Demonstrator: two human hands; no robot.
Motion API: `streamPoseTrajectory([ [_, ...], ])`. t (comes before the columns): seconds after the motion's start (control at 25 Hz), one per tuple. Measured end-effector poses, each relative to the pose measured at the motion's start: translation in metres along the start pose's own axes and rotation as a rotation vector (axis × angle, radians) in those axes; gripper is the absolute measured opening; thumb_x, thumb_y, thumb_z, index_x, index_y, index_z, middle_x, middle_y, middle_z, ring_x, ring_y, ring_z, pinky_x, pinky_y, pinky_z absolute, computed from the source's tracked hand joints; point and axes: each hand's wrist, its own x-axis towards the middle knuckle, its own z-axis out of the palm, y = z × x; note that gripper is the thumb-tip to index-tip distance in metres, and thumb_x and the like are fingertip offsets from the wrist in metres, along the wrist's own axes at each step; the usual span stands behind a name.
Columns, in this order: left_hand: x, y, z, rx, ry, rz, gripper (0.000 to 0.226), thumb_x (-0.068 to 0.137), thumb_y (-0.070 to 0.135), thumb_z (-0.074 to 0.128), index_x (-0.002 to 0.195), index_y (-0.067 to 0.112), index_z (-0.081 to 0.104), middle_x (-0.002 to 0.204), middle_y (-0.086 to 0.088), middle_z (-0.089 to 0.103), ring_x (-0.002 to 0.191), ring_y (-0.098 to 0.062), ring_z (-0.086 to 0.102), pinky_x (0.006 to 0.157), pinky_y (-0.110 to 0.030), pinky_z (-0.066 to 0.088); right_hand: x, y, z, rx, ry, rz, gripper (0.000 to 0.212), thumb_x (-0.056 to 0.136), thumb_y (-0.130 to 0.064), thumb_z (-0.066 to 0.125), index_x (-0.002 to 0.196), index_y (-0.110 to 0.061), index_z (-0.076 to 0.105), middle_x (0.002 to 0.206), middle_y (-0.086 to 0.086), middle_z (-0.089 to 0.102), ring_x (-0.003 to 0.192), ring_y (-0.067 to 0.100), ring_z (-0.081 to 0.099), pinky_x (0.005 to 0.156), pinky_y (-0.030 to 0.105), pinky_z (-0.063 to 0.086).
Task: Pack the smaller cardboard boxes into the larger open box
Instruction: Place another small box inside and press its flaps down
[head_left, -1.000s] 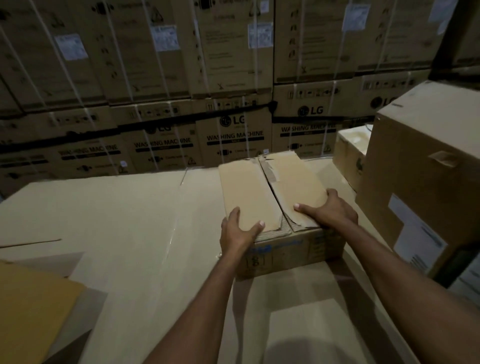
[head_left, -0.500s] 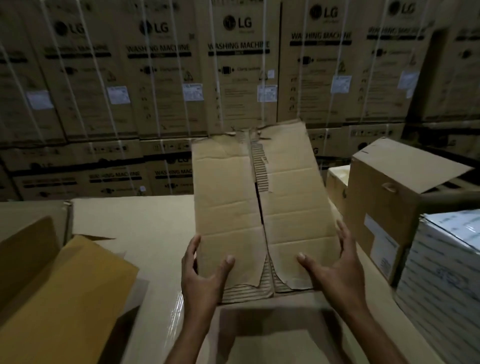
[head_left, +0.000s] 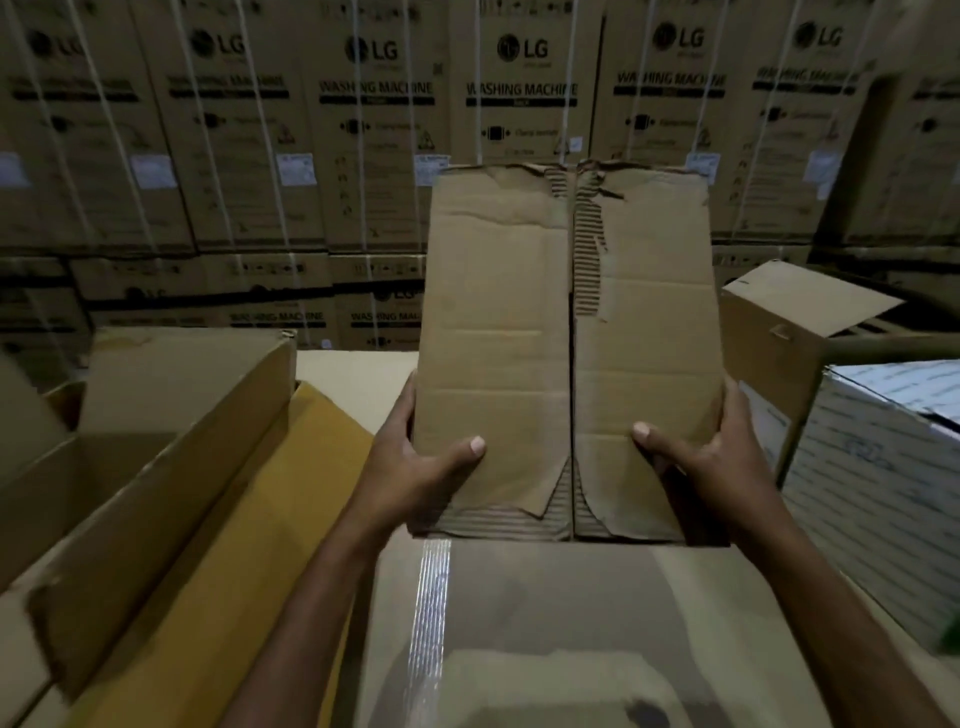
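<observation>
While the small box was up in the air: the small box (head_left: 566, 353) hung clear of the taped carton top (head_left: 571, 597) below it. It stood on end between both hands, its flapped face turned toward the camera.
Left hand: the left hand (head_left: 415, 467) gripped the lower left edge, with the thumb laid on the front face and the fingers hidden behind.
Right hand: the right hand (head_left: 711, 462) gripped the lower right edge the same way, thumb on the front.
Why two thumbs in front: the flaps met at a middle seam with no tape visible and torn paper at both ends. One thumb on each flap probably stopped them swinging open.
Large open box: the large open box (head_left: 182, 395) sat to the left, near the small box but apart from it, with its flaps turned outward. Its inside was dark, so the contents could not be told.
Step judged: the small box was in transit and not yet over the opening.
Off to the right: a brown box (head_left: 769, 332) and a white printed box (head_left: 883, 467) stood there, neither one touched.
Behind: a wall of washing machine cartons (head_left: 374, 130).
Risk: a low grip on a tall box could let the top tip away.
</observation>
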Motion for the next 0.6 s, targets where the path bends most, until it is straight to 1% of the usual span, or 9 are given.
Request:
streamPoseTrajectory([
  [0.08, -0.004, 0.025, -0.016, 0.015, 0.094, 0.001, 0.085, 0.081, 0.024, 0.086, 0.151, 0.031, 0.040, 0.131, 0.009, 0.062, 0.112, -0.007, 0.065, 0.091, -0.032, 0.060, -0.015, -0.023, -0.002, -0.041, -0.046, -0.019, 0.114, 0.072, -0.047, 0.089, 0.156, -0.048, 0.011, 0.141, -0.016, 0.038, 0.128, 0.015, 0.045, 0.105, 0.045, 0.044],
  [0.16, -0.005, 0.055, -0.030, 0.025, 0.155, -0.048, 0.090, 0.080, 0.024, 0.086, 0.154, 0.029, 0.035, 0.127, 0.012, 0.059, 0.107, -0.001, 0.061, 0.081, -0.020, 0.057, -0.027, -0.048, -0.005, -0.058, -0.074, -0.055, 0.112, 0.074, -0.046, 0.088, 0.156, -0.047, 0.012, 0.143, -0.012, 0.035, 0.127, 0.016, 0.042, 0.103, 0.044, 0.044],
  [0.2, -0.004, 0.070, -0.038, 0.023, 0.143, -0.083, 0.089, 0.080, 0.024, 0.086, 0.154, 0.028, 0.036, 0.125, 0.012, 0.058, 0.104, 0.000, 0.059, 0.074, -0.016, 0.054, -0.029, -0.059, -0.007, -0.062, -0.072, -0.062, 0.105, 0.077, -0.045, 0.086, 0.156, -0.044, 0.019, 0.144, -0.011, 0.036, 0.127, 0.016, 0.042, 0.101, 0.043, 0.044],
  [0.24, -0.004, 0.085, -0.045, 0.022, 0.116, -0.115, 0.088, 0.081, 0.024, 0.086, 0.154, 0.026, 0.036, 0.126, 0.010, 0.058, 0.101, -0.002, 0.059, 0.071, -0.017, 0.051, -0.031, -0.072, -0.009, -0.058, -0.077, -0.054, 0.093, 0.080, -0.043, 0.084, 0.155, -0.041, 0.030, 0.142, -0.012, 0.036, 0.125, 0.015, 0.042, 0.098, 0.041, 0.045],
  [0.32, -0.007, 0.108, -0.061, 0.042, 0.089, -0.182, 0.087, 0.083, 0.023, 0.083, 0.156, 0.022, 0.034, 0.138, 0.002, 0.054, 0.091, -0.004, 0.056, 0.063, -0.018, 0.048, -0.035, -0.099, -0.014, -0.002, -0.136, 0.016, 0.066, 0.086, -0.038, 0.079, 0.146, -0.039, 0.051, 0.139, -0.011, 0.039, 0.115, 0.013, 0.046, 0.087, 0.035, 0.046],
  [0.36, -0.010, 0.118, -0.069, 0.058, 0.094, -0.210, 0.089, 0.085, 0.023, 0.081, 0.158, 0.019, 0.030, 0.148, -0.003, 0.049, 0.084, -0.002, 0.052, 0.055, -0.015, 0.048, -0.037, -0.109, -0.015, 0.045, -0.181, 0.054, 0.056, 0.089, -0.034, 0.076, 0.141, -0.037, 0.058, 0.137, -0.010, 0.043, 0.107, 0.012, 0.050, 0.081, 0.032, 0.047],
  [0.44, -0.018, 0.134, -0.079, 0.071, 0.108, -0.239, 0.087, 0.088, 0.018, 0.076, 0.160, 0.015, 0.027, 0.159, -0.008, 0.038, 0.078, -0.001, 0.046, 0.040, -0.009, 0.043, -0.041, -0.120, -0.019, 0.127, -0.244, 0.095, 0.043, 0.092, -0.027, 0.071, 0.135, -0.032, 0.065, 0.129, -0.008, 0.052, 0.098, 0.008, 0.052, 0.073, 0.029, 0.046],
  [0.48, -0.022, 0.142, -0.080, 0.064, 0.123, -0.261, 0.084, 0.089, 0.015, 0.075, 0.159, 0.013, 0.029, 0.159, -0.009, 0.038, 0.078, -0.002, 0.046, 0.037, -0.008, 0.041, -0.045, -0.124, -0.021, 0.161, -0.251, 0.092, 0.039, 0.093, -0.024, 0.069, 0.132, -0.029, 0.067, 0.123, -0.009, 0.055, 0.098, 0.007, 0.052, 0.073, 0.029, 0.045],
  [0.6, -0.039, 0.154, -0.079, 0.033, 0.152, -0.284, 0.081, 0.086, 0.012, 0.077, 0.157, 0.016, 0.037, 0.157, -0.005, 0.042, 0.082, -0.002, 0.049, 0.041, -0.008, 0.043, -0.058, -0.131, -0.029, 0.205, -0.271, 0.066, 0.033, 0.093, -0.019, 0.068, 0.125, -0.027, 0.071, 0.114, -0.014, 0.057, 0.099, 0.005, 0.052, 0.075, 0.029, 0.045],
])
